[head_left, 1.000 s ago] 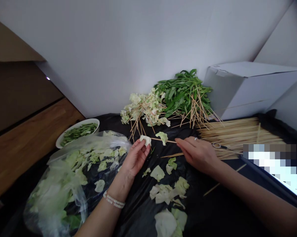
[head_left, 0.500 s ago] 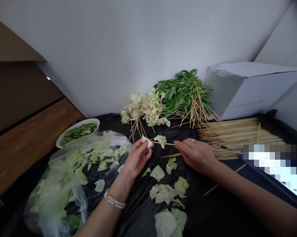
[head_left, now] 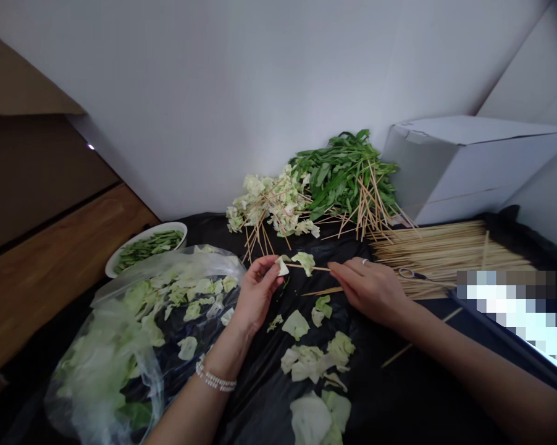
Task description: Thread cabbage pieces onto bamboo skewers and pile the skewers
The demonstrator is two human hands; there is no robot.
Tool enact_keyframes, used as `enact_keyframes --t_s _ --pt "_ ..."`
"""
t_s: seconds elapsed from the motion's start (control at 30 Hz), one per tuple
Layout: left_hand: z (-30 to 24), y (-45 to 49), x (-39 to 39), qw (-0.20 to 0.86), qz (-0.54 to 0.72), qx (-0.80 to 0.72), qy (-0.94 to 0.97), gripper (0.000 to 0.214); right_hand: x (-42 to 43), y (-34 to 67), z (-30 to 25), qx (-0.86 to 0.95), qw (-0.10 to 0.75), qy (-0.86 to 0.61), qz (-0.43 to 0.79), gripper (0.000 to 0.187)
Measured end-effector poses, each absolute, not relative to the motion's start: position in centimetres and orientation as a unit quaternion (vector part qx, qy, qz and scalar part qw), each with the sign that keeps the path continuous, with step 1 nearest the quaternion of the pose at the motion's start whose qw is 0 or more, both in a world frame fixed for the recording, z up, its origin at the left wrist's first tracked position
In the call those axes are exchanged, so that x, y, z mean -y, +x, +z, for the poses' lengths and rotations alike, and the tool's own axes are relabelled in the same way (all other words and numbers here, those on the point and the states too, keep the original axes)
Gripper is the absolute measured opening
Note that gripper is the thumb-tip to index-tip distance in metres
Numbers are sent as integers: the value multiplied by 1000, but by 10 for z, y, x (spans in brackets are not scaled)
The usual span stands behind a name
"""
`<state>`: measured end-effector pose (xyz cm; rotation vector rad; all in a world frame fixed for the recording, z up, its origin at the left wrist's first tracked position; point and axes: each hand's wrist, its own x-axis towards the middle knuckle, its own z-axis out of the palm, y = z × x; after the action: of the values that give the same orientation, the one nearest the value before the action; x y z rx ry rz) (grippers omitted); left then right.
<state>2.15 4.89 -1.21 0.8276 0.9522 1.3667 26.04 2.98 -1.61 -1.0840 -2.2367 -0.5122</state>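
Note:
My left hand (head_left: 255, 292) pinches a small folded cabbage piece (head_left: 282, 266) at the tip of a thin bamboo skewer (head_left: 318, 268). My right hand (head_left: 368, 289) holds that skewer by its other end, fingers closed round it. One pale green cabbage piece (head_left: 303, 261) sits threaded on the skewer between the two hands. Loose cabbage pieces (head_left: 312, 361) lie on the black sheet just below the hands.
A clear plastic bag of cabbage leaves (head_left: 121, 327) lies at the left, a white bowl of green cuttings (head_left: 145, 245) behind it. Finished cabbage skewers (head_left: 272, 207) and leafy green skewers (head_left: 343, 176) are piled by the wall. Bare skewers (head_left: 440, 253), scissors (head_left: 410, 272) and a white box (head_left: 464, 164) lie right.
My left hand has pushed its cabbage piece rightward along the skewer, closer to the piece threaded on it. The right hand has barely moved.

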Motion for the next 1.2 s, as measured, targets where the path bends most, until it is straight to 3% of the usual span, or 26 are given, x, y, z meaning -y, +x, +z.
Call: enact_keyframes --t_s 0.43,0.73,0.93,1.2 --pt "-11 18 -46 707 503 -388 311 34 -31 261 -15 829 303 -435 -178 23" --pt "-11 20 -47 706 498 -395 313 16 -34 263 -15 807 328 -468 -149 26" --pt "-9 15 -50 752 485 -341 288 19 -34 262 -17 821 302 -464 -140 26" --pt "-15 21 -50 676 510 -418 328 17 -28 256 -16 840 299 -433 -137 26"
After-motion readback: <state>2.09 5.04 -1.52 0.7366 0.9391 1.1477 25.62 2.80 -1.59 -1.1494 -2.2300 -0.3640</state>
